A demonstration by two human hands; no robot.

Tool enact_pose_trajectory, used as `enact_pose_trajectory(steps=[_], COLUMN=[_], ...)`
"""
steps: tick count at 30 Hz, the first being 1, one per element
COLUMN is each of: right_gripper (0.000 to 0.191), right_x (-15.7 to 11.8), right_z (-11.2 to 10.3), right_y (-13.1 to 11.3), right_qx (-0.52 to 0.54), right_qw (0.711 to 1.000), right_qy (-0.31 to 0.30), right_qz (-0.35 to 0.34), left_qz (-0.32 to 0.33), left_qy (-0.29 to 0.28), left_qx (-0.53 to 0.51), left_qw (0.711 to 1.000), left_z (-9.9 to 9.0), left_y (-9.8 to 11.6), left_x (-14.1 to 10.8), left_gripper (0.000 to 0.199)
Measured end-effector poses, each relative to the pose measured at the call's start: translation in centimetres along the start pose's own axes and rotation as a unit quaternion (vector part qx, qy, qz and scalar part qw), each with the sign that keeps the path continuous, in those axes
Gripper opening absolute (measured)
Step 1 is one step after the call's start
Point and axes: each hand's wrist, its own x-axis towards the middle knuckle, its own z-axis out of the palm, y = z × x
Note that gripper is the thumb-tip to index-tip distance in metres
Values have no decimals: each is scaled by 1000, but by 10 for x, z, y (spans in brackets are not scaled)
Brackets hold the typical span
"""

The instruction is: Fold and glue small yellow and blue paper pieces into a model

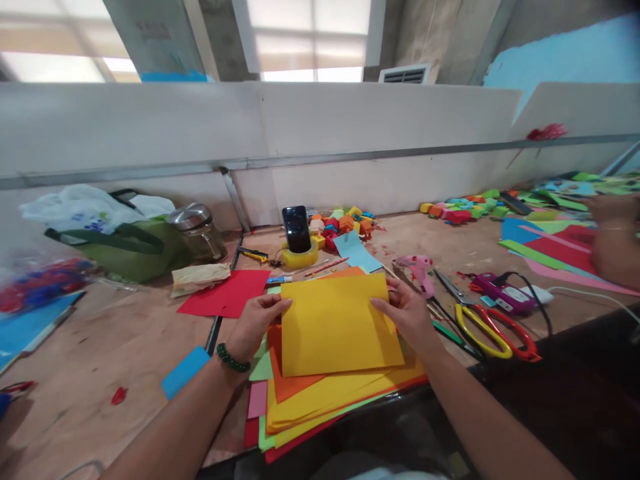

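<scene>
Between my two hands is a yellow sheet of paper (340,327), tilted up over a stack of coloured paper (300,413). My left hand (257,320) pinches its left edge, thumb on the front; a green bead bracelet circles that wrist. Gripping the right edge the same way is my right hand (407,310). An orange sheet (287,380) pokes out beneath the yellow one, covering part of the stack. Left of my left hand lies a red sheet (225,297). Near my right hand are a pink glue gun (420,270) and scissors (483,327) with yellow and red handles.
A phone (297,229) leans upright in a tape roll (300,255), before small coloured paper pieces (347,223). A glass jar (200,233) and green bag (140,247) stand left. Right are a purple power strip (505,293) and another person's blurred hand (617,233).
</scene>
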Motion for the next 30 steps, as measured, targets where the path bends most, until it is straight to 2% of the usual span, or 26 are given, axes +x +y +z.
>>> enact_pose_trajectory(steps=[3,6,8,10,12,14,16,18,19,21,23,25,26,28,30], right_gripper=[53,46,46,46,46,47,48,48,49,52,56,51,47,40,40], right_x=[3,4,4,4,4,5,5,6,7,6,4,0,-4,-13,-24], right_z=[-2,-4,-4,-3,-3,-3,-4,-5,-6,-8,-7,-3,2,15,32], right_y=[8,16,19,21,22,23,26,29,31,31,25,15,9,-3,-11], right_qx=[-78,-195,-283,-366,-431,-468,-484,-494,-502,-531,-575,-615,-628,-632,-627], right_qw=[997,980,959,930,901,881,871,866,860,840,802,760,743,716,687], right_qy=[3,4,6,6,2,-2,-10,-16,-18,-13,-8,-42,-86,-213,-309], right_qz=[-19,-31,-33,-42,-55,-70,-80,-83,-86,-112,-163,-207,-215,-208,-196], left_qz=[68,138,150,151,194,267,328,348,351,350,347,342,342,346,349], left_qy=[7,31,45,54,60,20,-78,-172,-196,-204,-203,-202,-200,-191,-181], left_qx=[144,334,392,415,457,510,551,568,575,589,604,625,639,665,682], left_qw=[987,932,906,895,866,818,763,725,713,699,689,672,660,634,617], left_z=[-3,-3,-2,1,3,4,5,6,6,7,8,10,11,12,13], left_y=[-11,-21,-26,-28,-30,-31,-31,-29,-28,-25,-23,-23,-24,-26,-28], left_x=[9,13,14,14,14,15,16,15,14,10,7,4,4,3,2], left_gripper=[37,28,19,6,24,33,26,26,27,27,27,27,27,28,29])
